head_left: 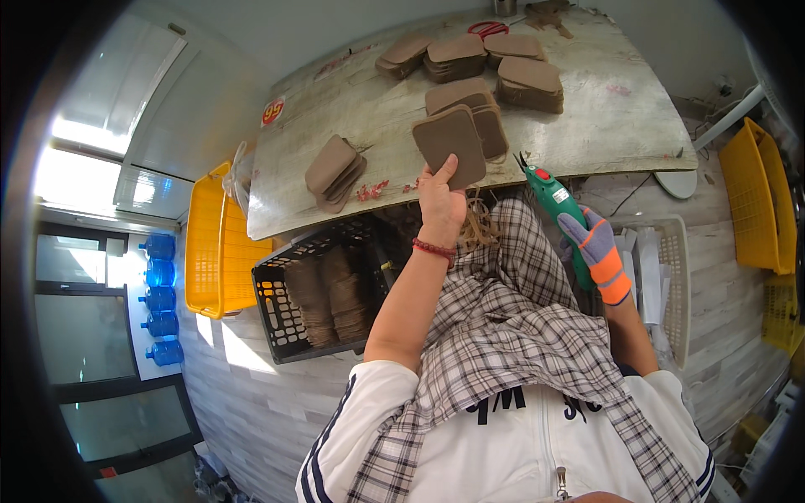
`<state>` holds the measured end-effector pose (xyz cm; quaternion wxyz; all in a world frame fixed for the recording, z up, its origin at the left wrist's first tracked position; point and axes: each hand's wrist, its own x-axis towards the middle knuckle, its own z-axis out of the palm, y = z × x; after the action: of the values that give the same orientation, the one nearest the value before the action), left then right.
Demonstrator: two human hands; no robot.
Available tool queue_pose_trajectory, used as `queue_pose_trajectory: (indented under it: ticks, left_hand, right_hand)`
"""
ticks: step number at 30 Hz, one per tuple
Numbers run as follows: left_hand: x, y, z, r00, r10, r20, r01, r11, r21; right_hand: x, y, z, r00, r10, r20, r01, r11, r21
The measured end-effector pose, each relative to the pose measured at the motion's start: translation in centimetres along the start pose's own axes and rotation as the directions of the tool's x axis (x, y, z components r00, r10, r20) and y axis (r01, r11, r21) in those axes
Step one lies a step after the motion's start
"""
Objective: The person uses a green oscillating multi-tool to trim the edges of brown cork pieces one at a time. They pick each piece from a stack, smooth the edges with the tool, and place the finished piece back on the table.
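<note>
My left hand, bare with a red bead bracelet at the wrist, pinches a flat brown pad with rounded corners near the table's front edge. The thumb lies on its face. Just behind it sits a small stack of similar pads, partly covered. A grey and orange glove covers my right hand, wrapped round green electric scissors with a red button. Their dark blades point up and away, apart from the pad. Brown offcut strips hang by my lap below the table edge.
More pad stacks stand toward the back of the worn table; another stack lies left. Red-handled scissors rest behind. A black crate holding pads, a yellow crate and a white basket stand around me.
</note>
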<state>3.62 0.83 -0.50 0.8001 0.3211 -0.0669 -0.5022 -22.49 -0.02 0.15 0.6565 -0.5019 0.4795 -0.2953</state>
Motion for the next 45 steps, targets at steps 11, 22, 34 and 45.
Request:
queue_pose_trajectory:
  ticks: [11,22,34,45]
  left_hand:
    - [-0.5,-2.8,2.2,0.997,0.021,0.079,-0.002,0.972,-0.233]
    - [-1.1,-3.5,2.8,0.993,0.031,0.115,-0.008,0.981,-0.192]
    - [-2.2,-4.7,2.1,0.990,-0.046,0.134,0.058,0.994,-0.091]
    - [-3.5,-5.7,0.8,0.981,-0.105,0.161,0.107,0.994,-0.007]
  right_hand:
    - [-1.0,-2.4,1.6,0.999,-0.005,0.034,0.003,0.998,0.061]
    - [-1.3,-2.7,1.6,0.999,-0.014,0.046,0.010,0.995,0.095]
    - [-0.9,-3.0,1.4,0.999,-0.024,0.025,0.023,0.998,0.057]
    - [-0.3,-3.6,1.1,1.000,-0.019,-0.010,0.020,0.992,0.121]
